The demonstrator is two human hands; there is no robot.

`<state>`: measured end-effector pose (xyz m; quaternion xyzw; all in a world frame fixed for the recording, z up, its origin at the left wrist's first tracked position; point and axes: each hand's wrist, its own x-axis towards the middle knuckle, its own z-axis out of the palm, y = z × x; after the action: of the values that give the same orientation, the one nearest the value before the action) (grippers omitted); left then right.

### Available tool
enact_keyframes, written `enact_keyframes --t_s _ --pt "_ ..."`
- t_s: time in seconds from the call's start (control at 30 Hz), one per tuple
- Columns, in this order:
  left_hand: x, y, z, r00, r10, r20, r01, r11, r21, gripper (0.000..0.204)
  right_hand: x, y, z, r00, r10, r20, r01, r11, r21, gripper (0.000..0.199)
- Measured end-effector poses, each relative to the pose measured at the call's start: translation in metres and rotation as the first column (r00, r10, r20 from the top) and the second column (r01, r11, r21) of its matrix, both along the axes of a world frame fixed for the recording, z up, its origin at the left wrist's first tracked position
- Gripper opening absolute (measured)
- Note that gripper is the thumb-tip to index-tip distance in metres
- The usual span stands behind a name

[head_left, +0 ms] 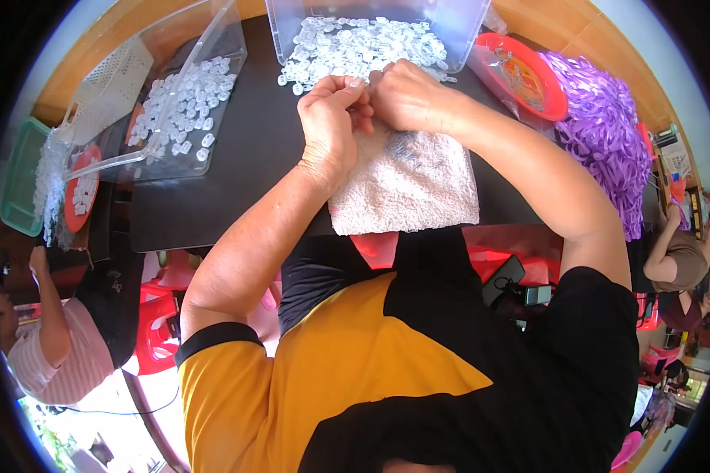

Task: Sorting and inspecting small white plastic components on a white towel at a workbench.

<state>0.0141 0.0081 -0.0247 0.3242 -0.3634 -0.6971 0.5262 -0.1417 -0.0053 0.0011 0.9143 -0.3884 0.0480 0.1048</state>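
Both my hands are raised together over the far edge of a pale folded towel [406,193]. My left hand [329,118] is closed, its thumb and forefinger pinched; what lies between them is too small to make out. Close beside it, my right hand [414,98] is also closed, knuckles up, with its fingertips mostly hidden. Several thin metal pieces [406,148] lie on the towel just below my hands. Directly beyond my fingers, many small whitish plastic pieces [363,43] are heaped at the open front of a clear plastic bin [280,27].
On the dark table [237,189], a clear box [233,47] at left holds more whitish pieces. A white basket [114,75] and green tray [16,177] stand farther left. At right are a red tray [556,98] and heaped purple straps [599,118]. People sit at both sides.
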Motion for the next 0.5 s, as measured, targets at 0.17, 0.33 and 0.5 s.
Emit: enact_keyframes --t_s 0.17,0.33,0.5 --pt "-0.0016 0.0005 -0.0002 1.0 -0.002 0.016 0.002 1.0 -0.016 0.009 -0.001 -0.0012 -0.0062 0.998 -0.039 0.042 0.042 0.996 -0.083 0.016" --pt "-0.0008 0.0022 0.0015 0.999 -0.005 0.034 0.005 1.0 -0.005 0.009 -0.0017 -0.0022 -0.0062 0.998 -0.04 0.046 0.039 0.999 0.016 0.013" --pt "-0.0018 0.0028 0.0009 1.0 0.009 0.017 -0.009 1.0 -0.019 0.01 -0.0021 -0.0021 -0.0074 1.0 -0.011 0.002 0.011 1.0 0.001 0.012"
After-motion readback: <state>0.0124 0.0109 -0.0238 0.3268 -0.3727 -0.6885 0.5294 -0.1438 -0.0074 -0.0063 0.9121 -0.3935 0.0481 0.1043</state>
